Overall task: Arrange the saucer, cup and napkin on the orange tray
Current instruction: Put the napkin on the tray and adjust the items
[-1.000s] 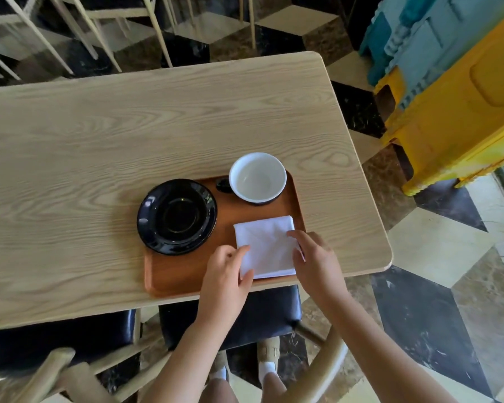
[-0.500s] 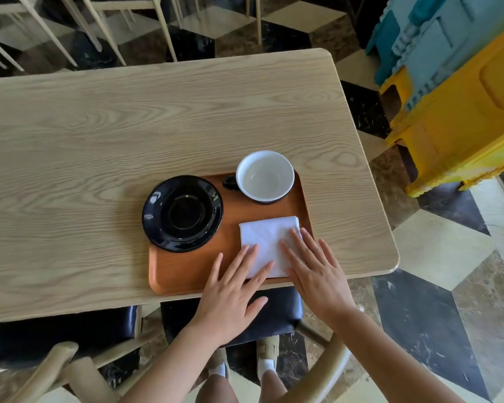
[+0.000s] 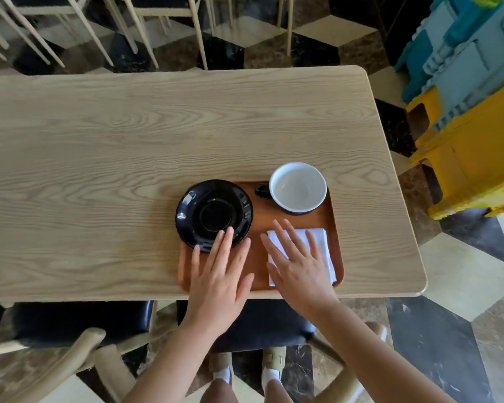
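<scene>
Glossy black saucer (image 3: 214,212), matt orange tray (image 3: 259,257), grained wooden table (image 3: 128,135).

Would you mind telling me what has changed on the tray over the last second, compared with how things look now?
The left hand let go of the napkin and slid left; its fingertips now overlap the near rim of the saucer. The right hand went from pinching the napkin's edge to lying open across it. Saucer, cup and napkin kept their places on the orange tray.

light wood table (image 3: 128,141), orange tray (image 3: 259,257) near front edge
</scene>
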Tool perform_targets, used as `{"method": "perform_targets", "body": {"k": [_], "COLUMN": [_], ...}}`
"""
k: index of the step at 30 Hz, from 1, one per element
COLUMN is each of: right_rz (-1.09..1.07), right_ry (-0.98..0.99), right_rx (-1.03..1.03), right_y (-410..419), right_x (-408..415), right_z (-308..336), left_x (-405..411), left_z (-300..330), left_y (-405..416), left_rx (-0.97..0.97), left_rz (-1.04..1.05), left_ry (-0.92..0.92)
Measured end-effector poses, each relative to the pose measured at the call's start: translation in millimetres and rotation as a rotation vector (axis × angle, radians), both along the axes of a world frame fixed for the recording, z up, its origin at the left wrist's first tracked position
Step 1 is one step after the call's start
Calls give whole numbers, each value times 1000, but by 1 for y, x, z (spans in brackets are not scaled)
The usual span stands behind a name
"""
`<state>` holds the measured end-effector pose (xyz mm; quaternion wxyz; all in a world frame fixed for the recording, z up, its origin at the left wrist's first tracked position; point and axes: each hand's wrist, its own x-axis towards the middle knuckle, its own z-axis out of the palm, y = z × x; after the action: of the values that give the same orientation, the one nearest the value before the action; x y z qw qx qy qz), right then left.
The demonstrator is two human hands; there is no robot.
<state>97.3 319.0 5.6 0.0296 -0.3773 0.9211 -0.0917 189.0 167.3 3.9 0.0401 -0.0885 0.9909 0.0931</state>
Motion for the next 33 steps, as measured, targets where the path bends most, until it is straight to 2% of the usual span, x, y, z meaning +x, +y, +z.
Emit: {"method": "perform_targets", "body": {"k": [4, 8, 15, 27, 33], "right_rz": [124, 128, 129, 118, 113], "right_ry": [-105, -191, -132, -97, -102], "right_rx": [65, 100, 45, 115, 77], "right_y": [-40, -52, -49, -38, -39], "right_x": [-3, -2, 5, 33, 34], "right_z": [-4, -9, 0, -4, -1], "left_x": [14, 23, 28, 57, 55], "left_z": [0, -4, -10, -15, -12], "left_y": [-34, -49, -50, -45, -43], "left_rx": [-33, -46, -17, 30, 10], "left_rz": [94, 51, 56, 36, 24], "left_ry": [-108, -138, -124, -102, -101]}}
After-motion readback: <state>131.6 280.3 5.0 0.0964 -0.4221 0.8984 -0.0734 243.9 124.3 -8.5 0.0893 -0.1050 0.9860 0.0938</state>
